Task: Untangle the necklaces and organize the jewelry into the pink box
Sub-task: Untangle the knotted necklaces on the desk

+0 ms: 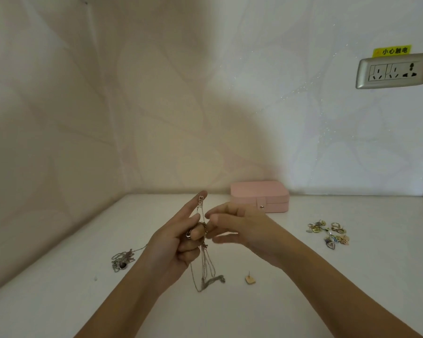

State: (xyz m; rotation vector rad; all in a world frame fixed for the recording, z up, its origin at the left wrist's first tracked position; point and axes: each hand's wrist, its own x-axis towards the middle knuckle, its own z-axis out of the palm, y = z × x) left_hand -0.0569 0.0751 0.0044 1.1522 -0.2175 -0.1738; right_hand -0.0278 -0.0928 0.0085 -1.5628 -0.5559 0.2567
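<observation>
My left hand (pixel 174 242) holds a tangle of thin silver necklaces (pixel 205 269) above the white tabletop, index finger stretched up with a chain and small pendant draped over its tip, other fingers curled round the knot. The chains hang down and their ends touch the table. My right hand (pixel 237 225) pinches the tangle at the knot from the right. The pink box (pixel 259 195) stands closed at the back against the wall, snap tab facing me. Another silver necklace (pixel 122 261) lies bunched on the table at the left.
A pile of several earrings and rings (pixel 330 232) lies on the table at the right. A single stud earring (pixel 250 279) lies near the hanging chains. Walls close the left and back sides; a wall socket (pixel 393 70) sits at upper right.
</observation>
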